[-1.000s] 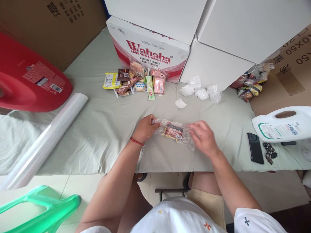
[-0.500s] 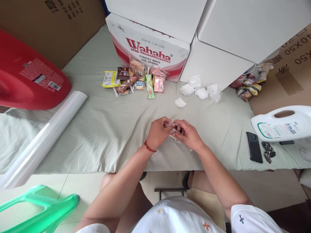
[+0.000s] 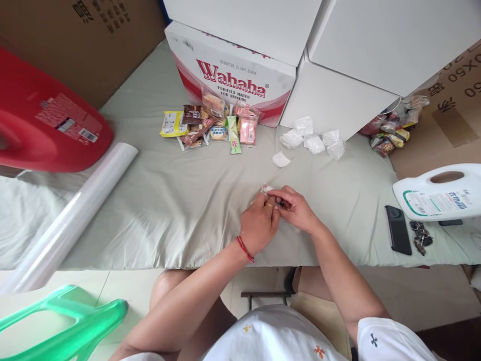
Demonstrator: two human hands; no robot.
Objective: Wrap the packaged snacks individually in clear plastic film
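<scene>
Close together over the cloth-covered table [image 3: 203,200], both my hands work on a small bundle in clear plastic wrap [image 3: 266,188]. My left hand [image 3: 259,220], a red cord on its wrist, is closed over the bundle with its back to the camera. Most of the bundle is hidden under it. From the right, my right hand [image 3: 298,208] pinches the bundle with fingers and thumb, and a small dark bit shows there. What lies inside the wrap I cannot make out. Beyond my hands are a folded white piece [image 3: 281,159] and several crumpled clear-plastic packets [image 3: 314,144].
Packaged snacks [image 3: 218,131] are heaped before the Wahaba-printed carton [image 3: 233,75]. A plastic film roll [image 3: 86,200] and red jug [image 3: 48,115] stand left. A white detergent bottle [image 3: 436,195], phone [image 3: 398,229] and keys [image 3: 421,237] lie right. More snack packs [image 3: 394,125] sit farther back.
My left hand has moved right and turned over the bundle, covering more of it. My right hand has shifted slightly right and still pinches. The whole view has moved slightly.
</scene>
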